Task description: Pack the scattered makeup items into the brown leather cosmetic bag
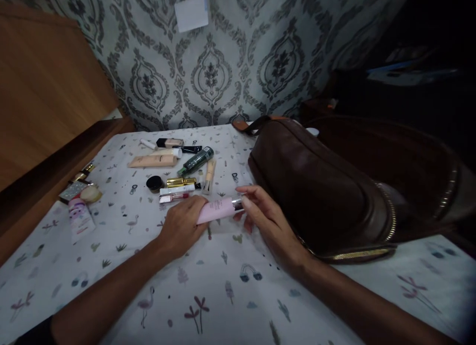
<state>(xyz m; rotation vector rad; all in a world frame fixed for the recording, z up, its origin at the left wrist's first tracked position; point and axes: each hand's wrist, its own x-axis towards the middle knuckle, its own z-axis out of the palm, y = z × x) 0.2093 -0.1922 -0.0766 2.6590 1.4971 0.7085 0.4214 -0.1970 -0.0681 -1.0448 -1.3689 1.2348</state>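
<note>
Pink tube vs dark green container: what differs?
Colour: the pink tube is pale with a shiny silver cap; the green container is dark.
Pose: the pink tube is gripped in the left hand; the green container lies on the patterned cloth, untouched.
Shared: both are elongated, slanting up rightward in view.

Left of the dark brown bag (308, 186) with its gold zip (362, 255), a tube (215, 210) is pale pink with a silvery cap (237, 203), a bottle (197, 161) dark green and a jar (153, 183) black. Beneath the bag, the worktop (208, 270) is white, printed with flamingos and cacti; behind it, the wallpaper (210, 75) shows grey damask.
</note>
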